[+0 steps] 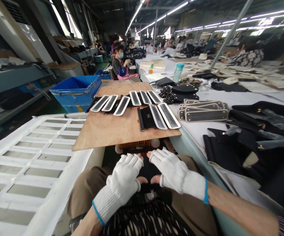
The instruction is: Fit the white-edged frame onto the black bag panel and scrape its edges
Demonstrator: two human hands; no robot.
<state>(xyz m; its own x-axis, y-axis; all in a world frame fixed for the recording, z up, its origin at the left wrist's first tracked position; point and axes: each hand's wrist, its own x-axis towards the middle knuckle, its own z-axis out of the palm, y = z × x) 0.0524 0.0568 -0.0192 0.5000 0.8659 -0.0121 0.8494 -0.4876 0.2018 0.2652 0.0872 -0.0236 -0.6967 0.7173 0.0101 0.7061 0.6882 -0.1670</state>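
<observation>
My two hands wear white knit gloves with cut-off fingertips and blue cuffs. In front of my lap, a black piece (149,168) of fabric or leather lies between and under them. My left hand (125,177) rests on its left side, fingers stretched forward and thumb pointing inward. On the right side, my right hand (170,168) lies in a mirrored pose, its thumb close to the left one. A small metal fitting (152,191) shows at the piece's near edge. What lies beneath my palms is hidden.
Ahead, a wooden board (107,129) bears black pieces with white-rimmed grey strips (168,116). A white slotted rack (41,164) stands left, with a blue bin (75,93) behind. To the right, the table holds riveted strips (205,114) and black parts (232,150). A seated person (121,65) works beyond.
</observation>
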